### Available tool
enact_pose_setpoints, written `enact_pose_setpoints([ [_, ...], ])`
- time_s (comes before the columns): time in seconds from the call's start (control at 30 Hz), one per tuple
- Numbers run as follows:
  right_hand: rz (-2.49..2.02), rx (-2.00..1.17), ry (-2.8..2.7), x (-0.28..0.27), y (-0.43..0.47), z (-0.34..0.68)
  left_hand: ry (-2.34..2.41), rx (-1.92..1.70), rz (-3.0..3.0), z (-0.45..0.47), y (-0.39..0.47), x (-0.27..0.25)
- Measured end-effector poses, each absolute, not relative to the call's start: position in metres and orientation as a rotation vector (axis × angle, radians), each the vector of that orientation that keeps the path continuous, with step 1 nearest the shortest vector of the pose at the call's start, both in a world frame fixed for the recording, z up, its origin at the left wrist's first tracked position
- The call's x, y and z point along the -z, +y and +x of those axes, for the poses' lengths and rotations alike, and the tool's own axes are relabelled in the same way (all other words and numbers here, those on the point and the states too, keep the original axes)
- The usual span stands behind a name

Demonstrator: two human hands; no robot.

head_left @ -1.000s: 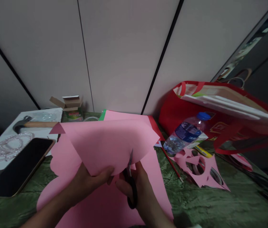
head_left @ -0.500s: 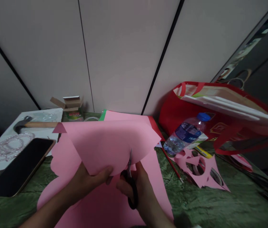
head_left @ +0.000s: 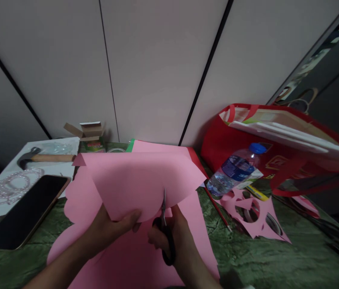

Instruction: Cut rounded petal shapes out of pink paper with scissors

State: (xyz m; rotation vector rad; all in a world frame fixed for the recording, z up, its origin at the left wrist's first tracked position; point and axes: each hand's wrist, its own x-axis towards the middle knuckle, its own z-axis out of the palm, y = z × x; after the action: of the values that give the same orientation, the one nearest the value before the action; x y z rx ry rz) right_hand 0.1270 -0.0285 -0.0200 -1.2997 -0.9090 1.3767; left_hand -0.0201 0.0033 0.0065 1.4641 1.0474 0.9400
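Observation:
A curled sheet of pink paper [head_left: 133, 176] is held up above the table, its near edge rounded. My left hand [head_left: 116, 226] pinches that near edge, thumb on top and fingers underneath. In my right hand [head_left: 178, 237] are black-handled scissors [head_left: 167, 241], fingers through the loops. Their blades meet the paper's near edge, and one blade shows over its surface. Below both hands lie more pink sheets [head_left: 133, 257], with a scalloped edge on the left side.
A phone [head_left: 26, 212], a hammer [head_left: 51, 157] and a bead string [head_left: 9, 186] lie left. An opened box [head_left: 92, 136] stands behind. Rightward are a water bottle [head_left: 232, 170], red bag [head_left: 217, 136], red pencil [head_left: 217, 208] and pink paper scrap with cut-out holes [head_left: 265, 216].
The raised pink sheet has shifted slightly to the right. Both hands stay in nearly the same place, and the scissors remain at the paper's near edge.

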Motion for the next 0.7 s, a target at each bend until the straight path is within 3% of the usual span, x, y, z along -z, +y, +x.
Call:
enact_pose_setpoints([
  [0.7, -1.238, -1.381, -1.006, 0.015, -0.035, 0.131, 1.024, -1.016, 1.517, -0.023, 0.008, -0.004],
])
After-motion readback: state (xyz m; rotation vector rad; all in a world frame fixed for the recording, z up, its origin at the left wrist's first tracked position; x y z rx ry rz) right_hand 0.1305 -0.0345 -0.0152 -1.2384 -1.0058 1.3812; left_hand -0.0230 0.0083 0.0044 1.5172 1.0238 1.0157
